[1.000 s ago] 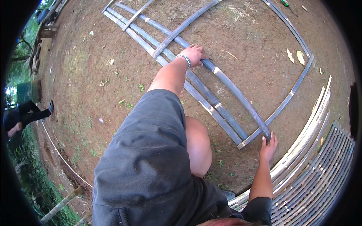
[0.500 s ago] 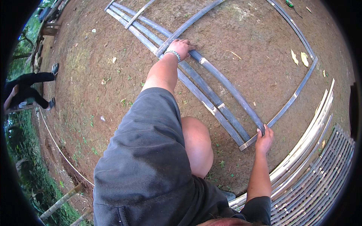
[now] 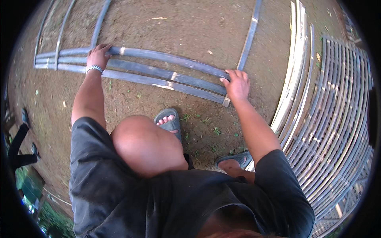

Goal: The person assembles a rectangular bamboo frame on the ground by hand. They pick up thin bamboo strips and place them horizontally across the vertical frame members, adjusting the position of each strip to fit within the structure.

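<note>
A dark bamboo strip (image 3: 166,58) lies lengthwise before me, and both of my hands are on it. My left hand (image 3: 98,56), with a bracelet at the wrist, closes over it where a bamboo crosspiece (image 3: 99,25) meets it. At its other end, my right hand (image 3: 238,85) pinches the tip beside the right crosspiece (image 3: 249,37). Nearer to me run a second strip (image 3: 139,68) and a third strip (image 3: 133,76), roughly parallel and set across the crosspieces. The fingertips of my left hand are partly hidden.
On the right lie long pale bamboo strips (image 3: 295,75) and a slatted bamboo panel (image 3: 329,115). My sandalled foot (image 3: 170,122) stands just below the strips. Another person's legs (image 3: 20,144) show at the far left. More crosspieces (image 3: 60,33) reach away at upper left.
My view has turned, so the strips now run nearly level across it. Both hands stay on the same strip at about the same places. The left foot has come into sight.
</note>
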Available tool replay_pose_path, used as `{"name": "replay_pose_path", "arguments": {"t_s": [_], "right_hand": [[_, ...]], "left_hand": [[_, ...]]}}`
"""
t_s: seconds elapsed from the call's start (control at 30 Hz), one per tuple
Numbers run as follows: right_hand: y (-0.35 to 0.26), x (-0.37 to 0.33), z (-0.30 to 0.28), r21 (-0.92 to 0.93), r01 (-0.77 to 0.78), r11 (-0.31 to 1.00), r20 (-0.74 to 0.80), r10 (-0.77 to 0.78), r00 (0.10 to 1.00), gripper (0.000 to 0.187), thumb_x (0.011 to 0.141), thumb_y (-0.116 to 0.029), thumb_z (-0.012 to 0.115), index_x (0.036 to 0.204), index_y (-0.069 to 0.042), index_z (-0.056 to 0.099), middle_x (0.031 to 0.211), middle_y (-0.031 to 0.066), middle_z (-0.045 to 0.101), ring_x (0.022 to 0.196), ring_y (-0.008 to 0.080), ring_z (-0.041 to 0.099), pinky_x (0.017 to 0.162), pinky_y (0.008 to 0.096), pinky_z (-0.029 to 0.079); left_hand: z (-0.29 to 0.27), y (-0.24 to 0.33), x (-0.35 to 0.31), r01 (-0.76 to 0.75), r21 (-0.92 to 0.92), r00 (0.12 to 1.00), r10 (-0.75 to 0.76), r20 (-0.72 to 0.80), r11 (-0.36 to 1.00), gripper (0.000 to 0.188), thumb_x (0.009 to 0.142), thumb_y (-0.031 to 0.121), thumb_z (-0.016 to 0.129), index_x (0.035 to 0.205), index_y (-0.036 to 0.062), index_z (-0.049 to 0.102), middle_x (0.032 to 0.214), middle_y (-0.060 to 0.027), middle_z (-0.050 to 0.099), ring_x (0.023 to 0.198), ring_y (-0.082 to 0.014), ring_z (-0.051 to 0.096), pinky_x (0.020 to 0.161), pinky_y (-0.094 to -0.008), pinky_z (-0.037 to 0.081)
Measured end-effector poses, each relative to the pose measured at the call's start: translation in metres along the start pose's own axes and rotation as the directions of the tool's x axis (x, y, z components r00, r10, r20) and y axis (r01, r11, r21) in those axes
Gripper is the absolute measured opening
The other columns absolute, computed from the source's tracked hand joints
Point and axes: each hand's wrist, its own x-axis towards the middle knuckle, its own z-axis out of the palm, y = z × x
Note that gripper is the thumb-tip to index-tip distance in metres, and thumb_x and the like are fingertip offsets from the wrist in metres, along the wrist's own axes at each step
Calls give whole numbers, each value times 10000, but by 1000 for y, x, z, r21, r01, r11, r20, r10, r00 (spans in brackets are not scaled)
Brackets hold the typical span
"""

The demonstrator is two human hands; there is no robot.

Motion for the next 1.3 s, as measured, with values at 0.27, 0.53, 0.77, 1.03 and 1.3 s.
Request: {"name": "replay_pose_path", "arguments": {"t_s": [0.27, 0.53, 0.77, 1.03, 1.3], "right_hand": [[-19, -14, 14, 55, -47, 997, 40, 45, 998, 486, 839, -432, 784, 1288, -268, 695, 1300, -7, 624, 1353, 244, 454, 1198, 589, 270], [-6, -8, 11, 15, 68, 998, -16, -68, 998, 422, 774, -426, 832, 1155, -254, 774, 1235, -12, 656, 1291, 232, 488, 1139, 508, 283], [1, -2, 3, -56, 107, 993, 3, -107, 994, 421, 769, -426, 834, 1146, -244, 781, 1184, -16, 702, 1279, 226, 501, 1125, 499, 281], [-3, 0, -1, -54, 103, 993, 111, -97, 989, 416, 773, -407, 843, 1146, -236, 770, 1214, -7, 707, 1312, 218, 491, 1154, 501, 252], [1, 7, -15, -98, 122, 988, 186, -102, 977, 407, 792, -398, 832, 1152, -227, 751, 1179, -3, 708, 1329, 226, 481, 1165, 524, 229]], "left_hand": [[-5, 9, 5, 3, 96, 997, -10, 74, 995, 491, 897, 301, 742, 1379, 289, 643, 1427, 17, 607, 1354, -214, 535, 1143, -422, 403], [-6, 9, 1, -76, 16, 994, 74, 85, 997, 457, 904, 350, 730, 1345, 246, 670, 1379, -12, 637, 1295, -258, 578, 1115, -429, 434], [2, 20, -7, -88, -97, 996, 91, 22, 991, 501, 901, 396, 723, 1354, 190, 661, 1393, -38, 626, 1274, -283, 595, 1080, -419, 478], [14, 18, -8, -54, -196, 999, 54, -6, 979, 500, 880, 327, 765, 1346, 174, 670, 1386, -81, 623, 1290, -307, 577, 1095, -415, 471], [7, 28, 1, -75, -156, 996, 81, 33, 985, 502, 866, 396, 776, 1298, 153, 697, 1377, -66, 631, 1271, -296, 591, 1083, -405, 479]]}}
